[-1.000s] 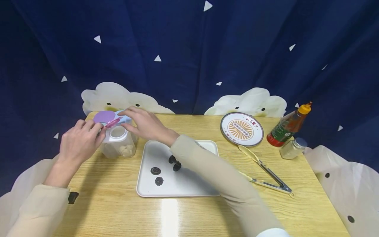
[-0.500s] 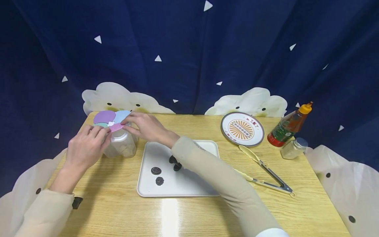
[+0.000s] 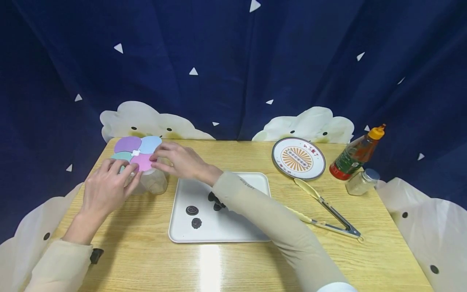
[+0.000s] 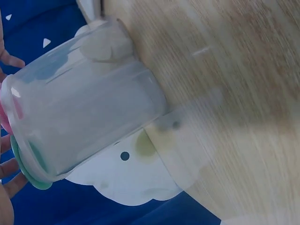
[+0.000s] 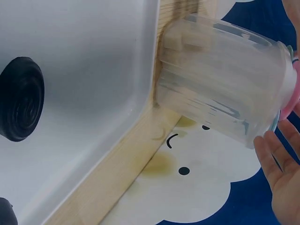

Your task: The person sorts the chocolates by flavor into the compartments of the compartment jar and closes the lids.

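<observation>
Container (image 3: 156, 182) at ten o'clock on the table (image 3: 146, 259), upright, see-through, and you had both hands up at its flower-shaped lid (image 3: 136, 153)! Your left hand (image 3: 107, 184) sat at eight o'clock, its fingers loosely bent at the lid's near edge; your right hand (image 3: 180, 160) sat at three, fingers relaxed, tips beside the pink petal (image 3: 141, 162). Neither hand wrapped round anything, and that petal lay flat across the top.

Thin, light plastic, by the look of it: stiff walls, a touch slippery, the petals likely the delicate part. For lifting, the lower body looked your safer hold, one palm per side; for the lid, a petal's outer rim.

Now the room! The far edge ran close behind at twelve, the left edge near at nine. The tray (image 3: 226, 232) crowded in at four, your right sleeve (image 3: 262, 215) stretched over it. Your best open wood lay at six, while the plate (image 3: 304, 175) and tongs (image 3: 333, 213) were well apart at three.
</observation>
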A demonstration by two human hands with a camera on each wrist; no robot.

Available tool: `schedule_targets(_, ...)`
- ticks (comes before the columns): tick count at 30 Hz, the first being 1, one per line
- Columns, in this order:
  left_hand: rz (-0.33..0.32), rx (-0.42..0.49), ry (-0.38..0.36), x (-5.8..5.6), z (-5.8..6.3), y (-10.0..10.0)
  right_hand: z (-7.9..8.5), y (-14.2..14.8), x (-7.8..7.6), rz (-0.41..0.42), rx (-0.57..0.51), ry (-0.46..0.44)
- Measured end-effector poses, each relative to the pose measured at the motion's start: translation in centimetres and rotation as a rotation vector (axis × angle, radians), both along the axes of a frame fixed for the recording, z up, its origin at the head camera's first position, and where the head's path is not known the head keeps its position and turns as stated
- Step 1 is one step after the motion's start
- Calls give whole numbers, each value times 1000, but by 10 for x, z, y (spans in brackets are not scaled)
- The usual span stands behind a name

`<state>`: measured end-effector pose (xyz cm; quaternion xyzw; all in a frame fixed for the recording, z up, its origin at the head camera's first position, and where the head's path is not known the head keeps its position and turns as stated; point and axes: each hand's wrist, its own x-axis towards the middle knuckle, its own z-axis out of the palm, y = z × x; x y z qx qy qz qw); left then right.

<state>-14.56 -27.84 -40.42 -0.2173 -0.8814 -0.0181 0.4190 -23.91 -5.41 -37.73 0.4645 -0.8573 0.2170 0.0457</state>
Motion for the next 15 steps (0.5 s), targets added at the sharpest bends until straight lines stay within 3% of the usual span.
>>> schedule_targets(7,21,85,-50,-1,-8,6,-1,-2,1,-41,19,19)
schedule_targets(15,20,159,-53,1,-12,10,-3,-4,2,-76,29,25)
